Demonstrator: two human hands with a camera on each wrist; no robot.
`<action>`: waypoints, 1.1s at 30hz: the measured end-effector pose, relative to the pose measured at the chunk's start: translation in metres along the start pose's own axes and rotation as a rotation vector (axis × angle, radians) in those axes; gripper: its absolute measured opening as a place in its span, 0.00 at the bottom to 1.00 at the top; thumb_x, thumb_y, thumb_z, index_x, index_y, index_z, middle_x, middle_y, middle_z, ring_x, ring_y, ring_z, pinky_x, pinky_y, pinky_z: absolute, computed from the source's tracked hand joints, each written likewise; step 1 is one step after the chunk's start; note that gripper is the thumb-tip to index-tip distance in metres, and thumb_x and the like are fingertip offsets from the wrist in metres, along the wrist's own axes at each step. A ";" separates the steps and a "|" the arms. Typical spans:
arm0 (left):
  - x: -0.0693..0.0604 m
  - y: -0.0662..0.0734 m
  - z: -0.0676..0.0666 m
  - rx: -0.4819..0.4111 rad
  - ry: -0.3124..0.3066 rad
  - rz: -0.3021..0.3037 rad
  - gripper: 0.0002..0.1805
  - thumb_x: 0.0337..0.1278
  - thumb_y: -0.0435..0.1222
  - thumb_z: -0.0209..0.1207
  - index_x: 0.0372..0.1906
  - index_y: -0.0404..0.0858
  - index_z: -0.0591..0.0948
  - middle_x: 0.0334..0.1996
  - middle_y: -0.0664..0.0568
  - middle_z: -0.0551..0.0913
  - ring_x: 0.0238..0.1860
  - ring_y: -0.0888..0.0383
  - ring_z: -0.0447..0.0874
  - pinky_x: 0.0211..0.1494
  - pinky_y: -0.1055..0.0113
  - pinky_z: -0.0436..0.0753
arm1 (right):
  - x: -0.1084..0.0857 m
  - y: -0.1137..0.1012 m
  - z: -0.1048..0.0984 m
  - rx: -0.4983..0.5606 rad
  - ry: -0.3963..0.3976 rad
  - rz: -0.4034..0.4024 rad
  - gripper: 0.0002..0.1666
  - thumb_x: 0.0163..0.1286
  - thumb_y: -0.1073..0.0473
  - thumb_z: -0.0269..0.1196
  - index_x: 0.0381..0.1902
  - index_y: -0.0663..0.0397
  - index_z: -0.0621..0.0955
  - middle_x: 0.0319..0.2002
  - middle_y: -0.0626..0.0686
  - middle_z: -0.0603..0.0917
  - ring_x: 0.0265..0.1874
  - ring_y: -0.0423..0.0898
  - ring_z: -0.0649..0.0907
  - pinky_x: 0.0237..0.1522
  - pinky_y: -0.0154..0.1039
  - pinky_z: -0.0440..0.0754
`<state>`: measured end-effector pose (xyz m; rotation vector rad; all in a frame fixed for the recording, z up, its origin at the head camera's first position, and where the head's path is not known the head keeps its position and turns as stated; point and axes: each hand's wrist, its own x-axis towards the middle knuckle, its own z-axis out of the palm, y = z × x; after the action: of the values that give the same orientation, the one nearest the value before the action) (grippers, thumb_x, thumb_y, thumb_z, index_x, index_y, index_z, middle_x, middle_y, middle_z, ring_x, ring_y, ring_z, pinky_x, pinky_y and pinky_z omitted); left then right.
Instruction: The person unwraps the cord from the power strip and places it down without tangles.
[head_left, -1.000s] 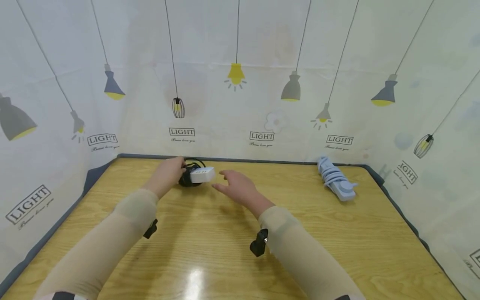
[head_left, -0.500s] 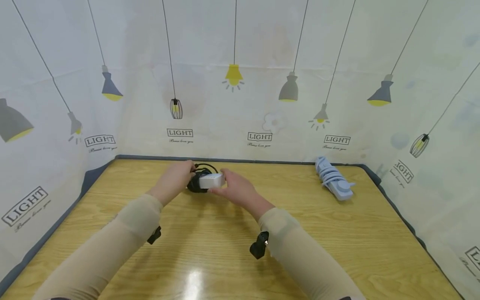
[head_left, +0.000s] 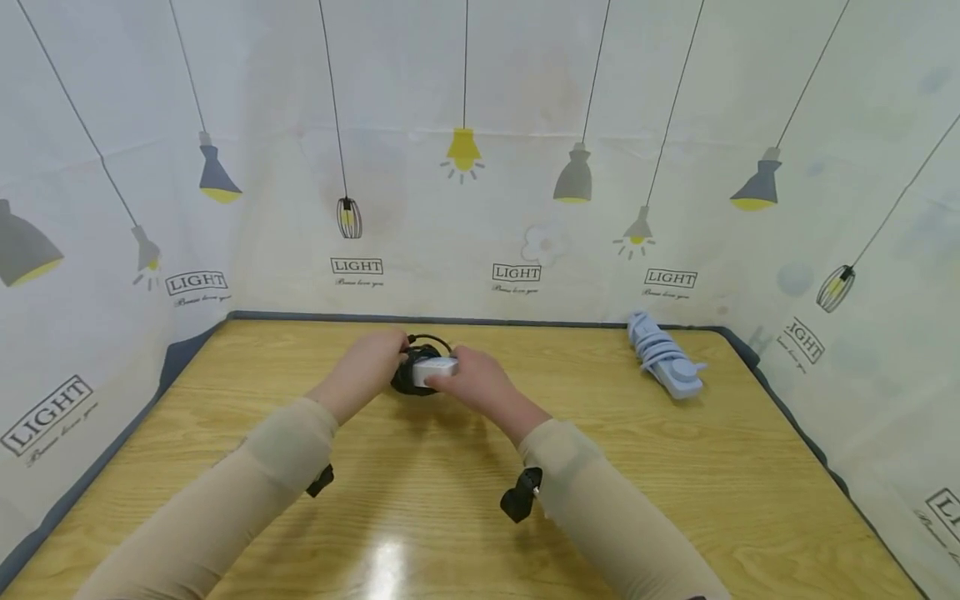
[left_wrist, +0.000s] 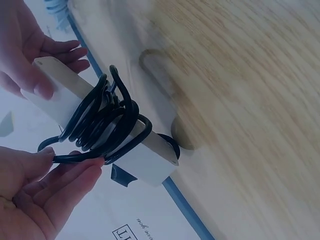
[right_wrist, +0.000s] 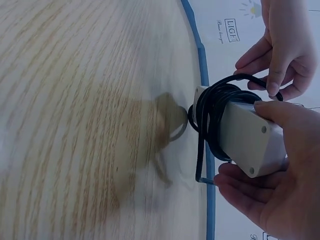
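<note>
A white power strip [head_left: 423, 372] with a black cord [left_wrist: 127, 117] wound round its middle is held above the table, its shadow apart from it. My left hand [head_left: 371, 371] pinches a loop of the cord between thumb and fingers, as the left wrist view shows. My right hand [head_left: 483, 387] grips the strip's bare end, thumb on one face and fingers on the opposite side. In the right wrist view, the strip's white end face [right_wrist: 270, 150] sits in the right hand, and one stretch of cord stands away from the coil.
A second power strip [head_left: 667, 358], pale blue-white with its own cord wrapped round it, lies at the back right of the wooden table [head_left: 600, 492]. A lamp-printed backdrop [head_left: 420, 217] encloses the table at the back and sides, with a dark edge along its foot.
My right hand has closed in and taken hold of the strip's end. Both hands' work, strip and cord together, has shifted slightly right and nearer. The pale strip stays where it was.
</note>
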<state>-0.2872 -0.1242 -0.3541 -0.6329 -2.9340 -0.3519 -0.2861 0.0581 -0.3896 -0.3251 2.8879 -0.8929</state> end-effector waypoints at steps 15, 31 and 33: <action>-0.011 0.013 -0.004 -0.077 0.041 -0.002 0.06 0.67 0.33 0.58 0.42 0.34 0.78 0.36 0.46 0.84 0.37 0.51 0.82 0.40 0.58 0.82 | -0.018 0.001 -0.017 0.029 0.105 -0.059 0.34 0.62 0.41 0.66 0.54 0.61 0.76 0.37 0.52 0.81 0.30 0.45 0.78 0.27 0.38 0.76; -0.028 0.025 -0.013 -0.156 0.229 0.010 0.14 0.61 0.37 0.64 0.48 0.34 0.80 0.34 0.46 0.83 0.34 0.52 0.83 0.36 0.58 0.82 | -0.036 0.003 -0.035 0.014 0.189 -0.113 0.32 0.62 0.42 0.66 0.52 0.61 0.76 0.38 0.53 0.82 0.31 0.45 0.79 0.29 0.37 0.78; -0.032 0.027 -0.014 -0.161 0.312 0.018 0.14 0.60 0.37 0.65 0.47 0.34 0.80 0.34 0.46 0.82 0.33 0.52 0.82 0.33 0.59 0.82 | -0.038 0.003 -0.037 0.016 0.207 -0.116 0.32 0.62 0.42 0.67 0.53 0.61 0.76 0.39 0.53 0.82 0.32 0.45 0.79 0.30 0.38 0.78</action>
<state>-0.2461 -0.1160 -0.3406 -0.5640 -2.6193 -0.6277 -0.2554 0.0889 -0.3597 -0.4258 3.0756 -1.0244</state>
